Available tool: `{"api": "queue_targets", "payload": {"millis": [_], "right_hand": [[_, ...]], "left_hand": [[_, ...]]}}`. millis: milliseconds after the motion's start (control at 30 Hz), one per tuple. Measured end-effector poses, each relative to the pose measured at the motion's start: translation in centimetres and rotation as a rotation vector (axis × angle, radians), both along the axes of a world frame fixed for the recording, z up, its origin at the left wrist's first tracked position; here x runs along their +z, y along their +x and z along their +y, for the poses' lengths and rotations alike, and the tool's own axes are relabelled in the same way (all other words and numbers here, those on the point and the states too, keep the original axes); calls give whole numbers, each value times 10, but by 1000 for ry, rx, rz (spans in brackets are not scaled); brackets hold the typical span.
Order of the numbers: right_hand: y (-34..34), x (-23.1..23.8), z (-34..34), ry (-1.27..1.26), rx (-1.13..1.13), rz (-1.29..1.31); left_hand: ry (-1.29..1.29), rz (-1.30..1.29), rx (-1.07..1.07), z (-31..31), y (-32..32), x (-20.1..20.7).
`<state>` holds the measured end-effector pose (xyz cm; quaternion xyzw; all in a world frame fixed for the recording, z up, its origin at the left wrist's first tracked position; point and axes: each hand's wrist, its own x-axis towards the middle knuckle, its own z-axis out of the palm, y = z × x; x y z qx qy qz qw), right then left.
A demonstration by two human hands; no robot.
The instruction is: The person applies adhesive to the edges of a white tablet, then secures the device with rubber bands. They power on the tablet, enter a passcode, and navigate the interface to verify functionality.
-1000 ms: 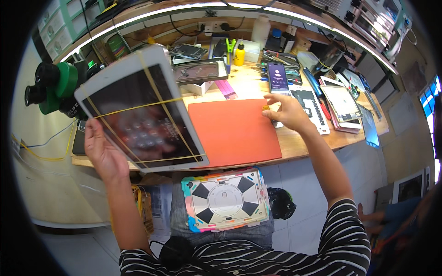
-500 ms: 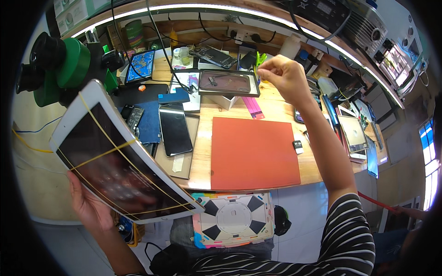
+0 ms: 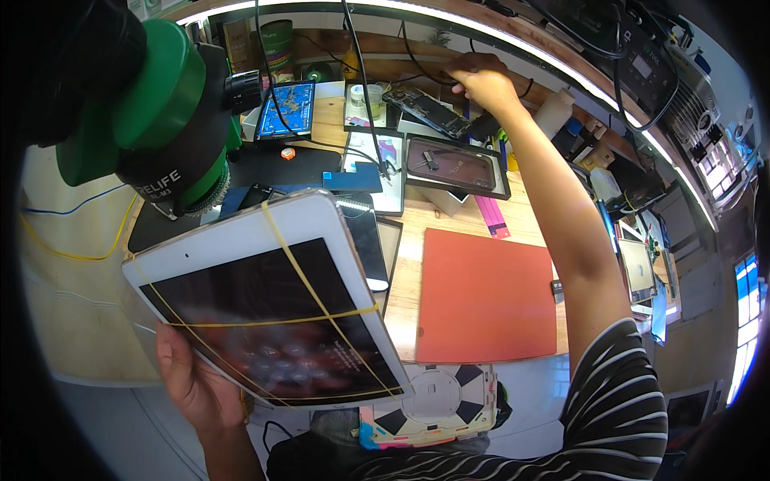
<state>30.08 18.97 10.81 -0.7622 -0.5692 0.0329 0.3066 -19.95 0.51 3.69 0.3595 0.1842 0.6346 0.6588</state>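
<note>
My left hand [image 3: 200,389] grips the lower left edge of a white-framed tablet [image 3: 188,264], held tilted above the bench's left side. Yellow rubber bands cross its dark screen, which shows a dim keypad. At the back of the bench, my right hand [image 3: 488,86] reaches up among the black cables [image 3: 417,60]. Its fingers are bent together, and whatever is between them is hidden. An opened phone [image 3: 433,111] lies just below that hand. Behind the tablet, a black phone [image 3: 370,240] is partly covered.
A green and black microscope [image 3: 160,96] looms at the left, close to the tablet. An orange-red mat [image 3: 485,297] covers the bench's front middle. A phone case in a black tray [image 3: 501,189], a bottle [image 3: 553,112] and a blue board [image 3: 287,108] stand farther back. A whitish panel [image 3: 477,401] rests on my lap.
My right hand has moved farther back and up toward the cables. The tablet has turned and shifted right and down in view; the whole view has swung left.
</note>
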Motion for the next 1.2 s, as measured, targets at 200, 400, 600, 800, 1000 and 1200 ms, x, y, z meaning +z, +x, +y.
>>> {"api": "queue_targets", "payload": {"millis": [200, 400, 600, 800, 1000, 1200], "right_hand": [[-58, 19, -169, 161, 190, 411], [-156, -56, -355, 200, 366, 947], [-191, -127, -413, 519, 74, 1031], [-170, -139, -463, 619, -44, 986], [-144, -146, -489, 675, -201, 1076], [-148, -143, -471, 682, -308, 1182]], "left_hand": [[22, 13, 23, -11, 20, 1], [63, -24, -177, -19, 92, 23], [-19, -67, -555, -49, 123, 19], [565, 962, -467, -64, 83, 0], [213, 1195, -1344, -82, -24, -109], [14, 1117, -1367, -99, -54, -124]]}}
